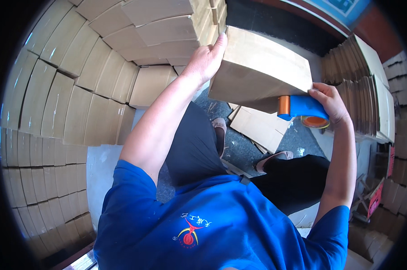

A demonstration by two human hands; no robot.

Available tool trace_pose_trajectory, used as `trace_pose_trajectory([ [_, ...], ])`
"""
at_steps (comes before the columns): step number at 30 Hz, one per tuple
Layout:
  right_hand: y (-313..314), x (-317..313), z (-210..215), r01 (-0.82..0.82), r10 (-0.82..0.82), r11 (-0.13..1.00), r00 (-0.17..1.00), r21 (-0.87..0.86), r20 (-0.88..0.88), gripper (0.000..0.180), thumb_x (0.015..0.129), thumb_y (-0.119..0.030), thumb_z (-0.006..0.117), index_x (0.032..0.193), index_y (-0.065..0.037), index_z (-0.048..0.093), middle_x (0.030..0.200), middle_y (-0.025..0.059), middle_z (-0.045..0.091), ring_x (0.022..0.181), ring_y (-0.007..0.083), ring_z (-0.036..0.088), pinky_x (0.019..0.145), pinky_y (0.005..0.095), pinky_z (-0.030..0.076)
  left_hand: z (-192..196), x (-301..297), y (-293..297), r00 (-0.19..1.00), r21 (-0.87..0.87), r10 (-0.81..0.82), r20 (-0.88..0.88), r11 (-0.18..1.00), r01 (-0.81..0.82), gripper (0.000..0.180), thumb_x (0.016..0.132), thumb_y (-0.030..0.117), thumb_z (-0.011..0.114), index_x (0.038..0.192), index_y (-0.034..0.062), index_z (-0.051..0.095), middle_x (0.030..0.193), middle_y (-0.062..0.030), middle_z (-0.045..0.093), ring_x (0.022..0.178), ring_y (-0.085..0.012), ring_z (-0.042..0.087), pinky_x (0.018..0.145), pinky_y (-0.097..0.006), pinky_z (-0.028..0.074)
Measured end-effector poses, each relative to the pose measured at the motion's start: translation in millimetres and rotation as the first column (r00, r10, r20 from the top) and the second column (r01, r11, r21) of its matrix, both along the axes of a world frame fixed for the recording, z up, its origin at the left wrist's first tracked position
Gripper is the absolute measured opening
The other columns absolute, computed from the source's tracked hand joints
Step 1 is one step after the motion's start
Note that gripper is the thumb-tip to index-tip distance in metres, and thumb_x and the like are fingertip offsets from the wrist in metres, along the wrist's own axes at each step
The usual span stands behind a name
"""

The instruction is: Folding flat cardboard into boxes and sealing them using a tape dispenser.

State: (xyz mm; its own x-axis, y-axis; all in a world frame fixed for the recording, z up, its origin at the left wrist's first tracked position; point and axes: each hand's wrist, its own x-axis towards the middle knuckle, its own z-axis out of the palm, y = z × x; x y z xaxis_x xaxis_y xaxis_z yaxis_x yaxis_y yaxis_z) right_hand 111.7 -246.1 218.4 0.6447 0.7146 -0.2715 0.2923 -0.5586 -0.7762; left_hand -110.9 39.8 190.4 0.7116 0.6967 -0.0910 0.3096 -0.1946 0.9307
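Note:
A closed brown cardboard box (264,56) is held up in front of me, tilted, above the floor. My left hand (207,60) grips its left end, thumb along the upper corner and the other fingers mostly hidden. At the box's right end is my right hand (331,101), closed round a blue tape dispenser (304,106) with its thumb at the box's lower right corner. An orange-brown roller sits at the dispenser's front, and a tape roll (315,121) shows below it. Whether tape runs onto the box I cannot tell.
Cardboard boxes (55,94) are stacked high on the left and at the back. Bundles of flattened cartons (358,96) stand at the right. Flat cardboard sheets (259,128) lie on the dark floor between my feet. A folding stand (370,200) with red parts is at lower right.

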Motion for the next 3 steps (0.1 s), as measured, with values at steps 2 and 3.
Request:
trace_pose_trajectory([
  [2, 20.9, -11.9, 8.8, -0.003, 0.002, 0.999, 0.999, 0.036, 0.038, 0.051, 0.089, -0.033, 0.067, 0.127, 0.002, 0.062, 0.107, 0.0178, 0.070, 0.094, 0.0234, 0.068, 0.088, 0.0356, 0.055, 13.9, -21.4, 5.0, 0.994, 0.091, 0.092, 0.053, 0.991, -0.097, 0.079, 0.096, 0.068, 0.040, 0.115, -0.0033, 0.068, 0.113, -0.0246, 0.067, 0.115, -0.0260, 0.060, 0.101, -0.038, 0.043],
  [3, 28.9, -9.6, 10.1, -0.097, 0.094, 0.994, 0.994, 0.055, 0.062, 0.051, 0.091, -0.036, 0.066, 0.128, -0.001, 0.063, 0.107, 0.0171, 0.070, 0.094, 0.0247, 0.069, 0.090, 0.0375, 0.055, 17.8, -31.7, 8.6, 0.988, 0.122, 0.129, 0.081, 0.983, -0.138, 0.075, 0.096, 0.067, 0.043, 0.114, -0.0011, 0.069, 0.111, -0.0234, 0.068, 0.114, -0.0243, 0.061, 0.101, -0.037, 0.043],
])
